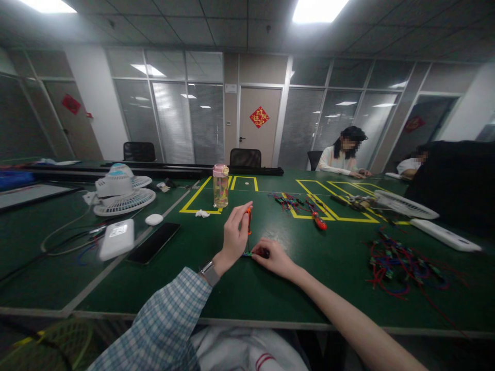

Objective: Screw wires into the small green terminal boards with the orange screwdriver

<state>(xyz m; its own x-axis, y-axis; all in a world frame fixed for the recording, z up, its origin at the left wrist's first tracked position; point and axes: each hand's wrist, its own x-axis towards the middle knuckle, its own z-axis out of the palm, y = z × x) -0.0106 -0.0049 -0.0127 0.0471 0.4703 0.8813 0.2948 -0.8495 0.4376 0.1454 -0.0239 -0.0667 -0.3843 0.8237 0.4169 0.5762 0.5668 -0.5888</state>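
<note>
My left hand (236, 229) is closed round the orange handle of a screwdriver (249, 222), which stands upright with its thin shaft pointing down. Below it, a small green circuit board (246, 254) lies at the table surface, mostly covered by my fingers. My right hand (274, 257) pinches the board's right side, with a small dark piece showing beside the fingers. The shaft's tip meets the board area, but the exact contact is too small to make out.
Wired boards (288, 202) and a red-handled tool (319, 221) lie ahead on the green table (216, 299). A larger wire bundle (402, 263) is at right. A bottle (220, 186), phone (153, 243), white device (117, 239) and fan (124, 190) stand left. Two people sit far right.
</note>
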